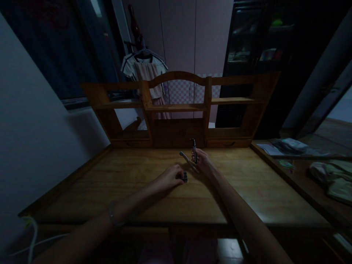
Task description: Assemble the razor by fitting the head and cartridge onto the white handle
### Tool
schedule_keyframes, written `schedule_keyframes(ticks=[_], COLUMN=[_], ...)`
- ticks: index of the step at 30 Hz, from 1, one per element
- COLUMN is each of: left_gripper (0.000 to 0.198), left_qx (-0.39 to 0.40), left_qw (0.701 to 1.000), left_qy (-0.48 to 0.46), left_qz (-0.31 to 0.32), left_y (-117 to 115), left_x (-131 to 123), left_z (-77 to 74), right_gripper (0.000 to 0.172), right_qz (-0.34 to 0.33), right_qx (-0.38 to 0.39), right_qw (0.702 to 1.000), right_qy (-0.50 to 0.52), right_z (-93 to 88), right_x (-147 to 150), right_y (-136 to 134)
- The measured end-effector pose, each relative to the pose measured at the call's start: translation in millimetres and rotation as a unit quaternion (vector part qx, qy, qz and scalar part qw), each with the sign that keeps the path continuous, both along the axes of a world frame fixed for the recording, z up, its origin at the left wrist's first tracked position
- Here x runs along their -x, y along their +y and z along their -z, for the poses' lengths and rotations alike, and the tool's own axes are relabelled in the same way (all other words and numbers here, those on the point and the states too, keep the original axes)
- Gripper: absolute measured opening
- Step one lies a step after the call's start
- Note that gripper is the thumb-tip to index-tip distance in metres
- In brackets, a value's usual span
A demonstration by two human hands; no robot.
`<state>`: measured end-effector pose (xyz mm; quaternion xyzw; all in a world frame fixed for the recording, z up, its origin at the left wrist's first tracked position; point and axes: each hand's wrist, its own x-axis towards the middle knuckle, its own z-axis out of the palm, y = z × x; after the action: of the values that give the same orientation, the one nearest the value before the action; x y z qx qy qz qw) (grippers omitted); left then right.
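Observation:
My right hand (204, 162) is closed around a slim metal tool with two arms (193, 151); one arm stands upright, the other slants left toward the desk. My left hand (171, 177) rests on the wooden desk (110, 183) with its fingers curled on a small dark boxy object (185, 177). The two hands lie close together near the desk's middle. The room is dim, so fine detail of both objects is hard to make out.
A wooden shelf hutch (176, 110) stands along the desk's far edge. Clothes on a hanger (144, 69) hang behind it. Papers and cloth (291, 146) lie on a surface at the right. A white wall (33, 121) runs along the left.

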<state>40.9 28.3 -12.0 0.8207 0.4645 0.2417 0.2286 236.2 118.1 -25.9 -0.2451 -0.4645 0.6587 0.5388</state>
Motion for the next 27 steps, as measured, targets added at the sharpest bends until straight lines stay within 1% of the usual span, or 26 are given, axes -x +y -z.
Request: schedule_keyframes(ticks=[4, 8, 10, 12, 16, 18, 21, 22, 23, 25, 27], left_gripper=[0.020, 0.020, 0.019, 0.020, 0.020, 0.019, 0.019, 0.019, 0.020, 0.023, 0.027], left_qx=[0.009, 0.035, 0.048, 0.044, 0.040, 0.064, 0.116, 0.123, 0.118, 0.119, 0.147], left_qw=[0.999, 0.997, 0.997, 0.998, 0.999, 0.997, 0.988, 0.983, 0.977, 0.957, 0.925], left_qy=[0.038, 0.056, 0.049, 0.036, 0.007, -0.027, -0.103, -0.133, -0.172, -0.255, -0.337], left_qz=[-0.025, -0.033, -0.033, -0.031, -0.034, -0.031, -0.020, -0.022, -0.038, -0.069, -0.101], left_y=[7.4, 13.0, 14.7, 15.0, 15.2, 18.4, 30.7, 36.5, 43.0, 56.2, 68.0], left_x=[-3.9, -7.3, -8.0, -7.8, -6.6, -6.1, -2.5, 0.2, 3.7, 12.4, 21.8], left_z=[1.0, -2.8, -3.6, -2.5, 2.0, 0.6, -8.5, -11.9, -14.6, -15.6, -9.5], right_gripper=[0.035, 0.031, 0.029, 0.029, 0.030, 0.030, 0.029, 0.030, 0.030, 0.032, 0.033], right_qz=[0.004, 0.002, -0.004, -0.008, 0.002, 0.004, -0.002, -0.004, -0.004, -0.005, -0.010], right_qx=[-0.005, -0.011, -0.012, -0.009, -0.002, -0.003, -0.005, -0.007, -0.008, -0.010, -0.011], right_qw=[1.000, 1.000, 1.000, 0.999, 1.000, 1.000, 1.000, 1.000, 1.000, 1.000, 0.999], right_qy=[-0.002, 0.012, 0.024, 0.031, 0.019, 0.009, 0.002, 0.001, -0.001, -0.017, -0.050], right_z=[-2.6, -3.3, -3.3, -3.5, -4.3, -4.4, -4.6, -4.9, -5.5, -7.0, -9.0], right_x=[-2.6, -4.1, -4.3, -4.1, -3.3, -3.4, -3.8, -3.7, -3.3, -1.9, 0.4], right_y=[-1.8, -2.5, -2.4, -2.3, -2.4, -2.2, -1.0, -0.7, -0.5, -1.0, -3.0])
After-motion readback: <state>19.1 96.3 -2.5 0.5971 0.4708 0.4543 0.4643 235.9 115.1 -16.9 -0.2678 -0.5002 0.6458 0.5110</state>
